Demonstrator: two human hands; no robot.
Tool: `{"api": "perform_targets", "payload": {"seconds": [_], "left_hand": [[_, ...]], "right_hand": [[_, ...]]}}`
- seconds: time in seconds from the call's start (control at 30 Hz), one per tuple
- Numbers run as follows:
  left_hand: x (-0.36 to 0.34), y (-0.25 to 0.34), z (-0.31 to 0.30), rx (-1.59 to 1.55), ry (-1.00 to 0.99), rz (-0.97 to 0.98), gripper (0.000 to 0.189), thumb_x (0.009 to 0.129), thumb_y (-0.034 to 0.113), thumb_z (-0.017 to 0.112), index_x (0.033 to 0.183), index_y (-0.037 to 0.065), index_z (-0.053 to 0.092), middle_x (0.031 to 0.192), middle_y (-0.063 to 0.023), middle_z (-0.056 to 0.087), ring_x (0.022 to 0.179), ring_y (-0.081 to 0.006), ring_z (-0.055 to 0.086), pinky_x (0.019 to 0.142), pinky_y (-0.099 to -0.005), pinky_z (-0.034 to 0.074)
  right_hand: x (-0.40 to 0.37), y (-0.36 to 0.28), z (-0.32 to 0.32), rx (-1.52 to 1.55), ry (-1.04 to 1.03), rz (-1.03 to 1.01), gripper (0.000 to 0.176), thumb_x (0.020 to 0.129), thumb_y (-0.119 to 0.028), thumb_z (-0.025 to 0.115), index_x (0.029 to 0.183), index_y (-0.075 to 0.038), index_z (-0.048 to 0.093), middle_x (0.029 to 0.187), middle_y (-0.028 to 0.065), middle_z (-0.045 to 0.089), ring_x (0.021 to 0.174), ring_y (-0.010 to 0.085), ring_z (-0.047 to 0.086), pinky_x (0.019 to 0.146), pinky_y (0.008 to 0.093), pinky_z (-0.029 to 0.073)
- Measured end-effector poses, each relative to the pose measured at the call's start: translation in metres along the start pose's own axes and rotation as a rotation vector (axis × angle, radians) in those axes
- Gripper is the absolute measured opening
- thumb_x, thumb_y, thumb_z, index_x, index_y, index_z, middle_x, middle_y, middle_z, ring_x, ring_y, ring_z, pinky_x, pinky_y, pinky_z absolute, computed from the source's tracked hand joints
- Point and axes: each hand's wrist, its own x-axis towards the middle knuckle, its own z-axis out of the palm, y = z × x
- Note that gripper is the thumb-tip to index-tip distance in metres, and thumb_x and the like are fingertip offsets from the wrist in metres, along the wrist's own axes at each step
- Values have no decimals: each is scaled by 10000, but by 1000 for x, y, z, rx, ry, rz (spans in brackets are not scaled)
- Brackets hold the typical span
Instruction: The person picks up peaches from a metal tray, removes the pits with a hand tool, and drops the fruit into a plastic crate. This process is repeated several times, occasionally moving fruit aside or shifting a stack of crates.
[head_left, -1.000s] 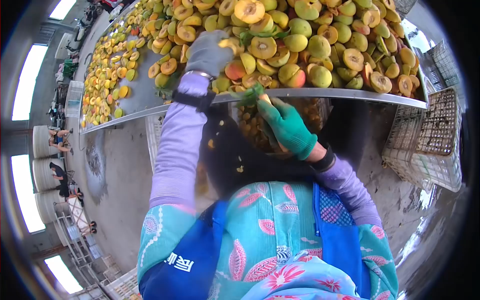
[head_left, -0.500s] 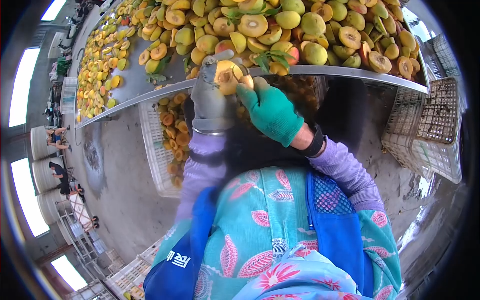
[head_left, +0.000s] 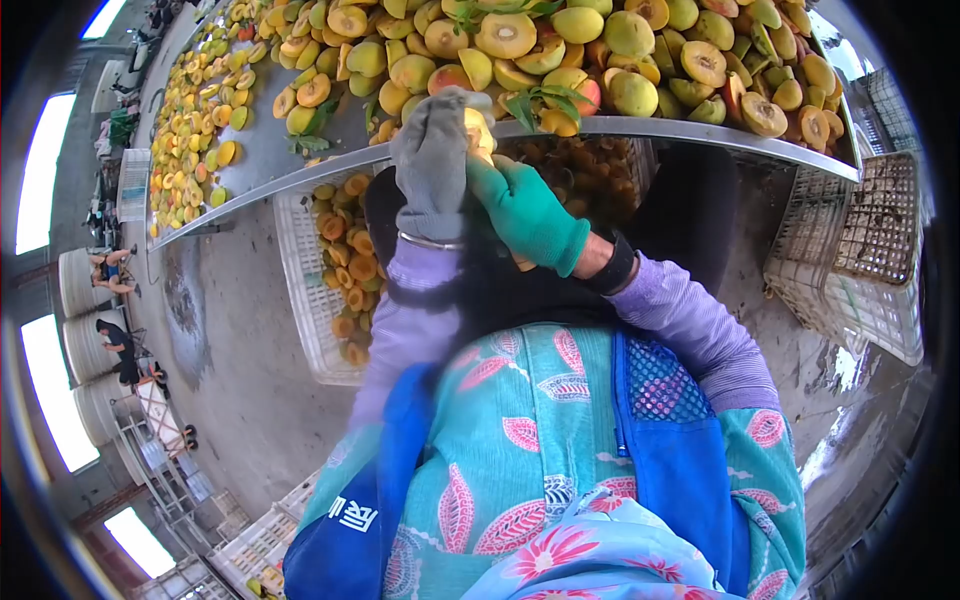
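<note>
In the head view, my left hand (head_left: pixel 430 165), in a grey glove, is closed around a yellow peach (head_left: pixel 479 132) just in front of the metal table's edge. Only a strip of the fruit shows past the glove. My right hand (head_left: pixel 538 215), in a green glove, is closed with its thumb and fingertips against the lower side of the peach. A small tan end (head_left: pixel 523 262) pokes out below the right palm; the rest of that object is hidden. Beyond my hands, many halved and whole peaches (head_left: pixel 505 36) are heaped on the table.
The metal table rim (head_left: pixel 700 132) runs across in front of me. Below it stands a white crate (head_left: pixel 303 290) with peach halves (head_left: pixel 350 265). Stacked crates (head_left: pixel 845 250) stand at the right. Two people (head_left: pixel 116 350) are far off at the left.
My left hand has turned and risen slightly, so the cut face of the peach, visible before, is now mostly hidden. My right hand has moved slightly left and down, staying against the fruit.
</note>
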Motion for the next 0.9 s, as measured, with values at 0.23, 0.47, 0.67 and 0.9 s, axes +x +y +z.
{"api": "perform_targets", "payload": {"seconds": [0.23, 0.47, 0.67, 0.9], "left_hand": [[30, 25, -15, 955, -599, 929, 230, 852, 56, 516, 1046, 25, 637, 930, -120, 691, 774, -183, 680, 693, -292, 544], [5, 35, 3, 225, -357, -10, 337, 964, 241, 457, 943, -41, 641, 781, -137, 673, 688, -188, 644, 650, -286, 525], [-3, 43, -10, 93, -181, -161, 424, 957, 339, 466, 901, -41, 648, 766, -133, 653, 657, -195, 625, 581, -283, 521], [-3, 15, -67, -437, 17, -397, 425, 951, 396, 480, 1025, 0, 614, 957, -130, 650, 779, -208, 644, 634, -300, 533]], "right_hand": [[-5, -9, -6, 1152, -511, 351, 335, 983, -451, 376, 887, -142, 459, 545, -61, 360, 410, 79, 347, 412, 242, 315], [3, -5, -6, 1275, -613, 386, 344, 991, -435, 361, 847, -144, 473, 540, -60, 376, 403, 87, 352, 418, 244, 327], [5, -22, 10, 936, -543, 406, 366, 990, -458, 350, 855, -138, 468, 542, -74, 386, 395, 73, 346, 416, 245, 315], [7, -15, 9, 1390, -879, 433, 397, 1001, -462, 309, 839, -145, 484, 531, -61, 395, 371, 75, 344, 398, 253, 296]]}}
